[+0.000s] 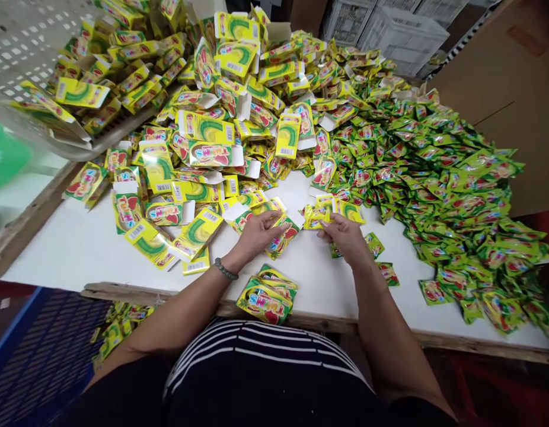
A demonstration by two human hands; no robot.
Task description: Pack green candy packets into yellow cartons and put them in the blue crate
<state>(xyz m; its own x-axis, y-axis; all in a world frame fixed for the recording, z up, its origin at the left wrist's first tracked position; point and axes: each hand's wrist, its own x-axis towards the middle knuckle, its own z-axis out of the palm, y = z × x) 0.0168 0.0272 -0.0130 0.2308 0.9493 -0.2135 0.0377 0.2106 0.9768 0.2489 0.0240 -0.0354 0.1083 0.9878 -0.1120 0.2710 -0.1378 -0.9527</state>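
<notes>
My left hand (257, 234) lies at the middle of the white table (88, 255), its fingers over a yellow printed carton (280, 238). My right hand (345, 237) pinches a small bunch of green-and-yellow sachets (316, 217) a short way to its right. A small stack of flattened cartons (266, 295) sits close to the table's near edge, below my hands. Loose yellow cartons (206, 130) spread in a large heap to the left and back. Green foil sachets (439, 184) form a broad heap on the right, with a few lying singly near my right hand.
A white perforated plastic basket (56, 65) full of cartons sits at the back left. Stacked white crates (403, 32) stand behind the table. A cardboard sheet (492, 101) rises on the right. A blue crate (43, 338) with spilled cartons lies below the table's left corner.
</notes>
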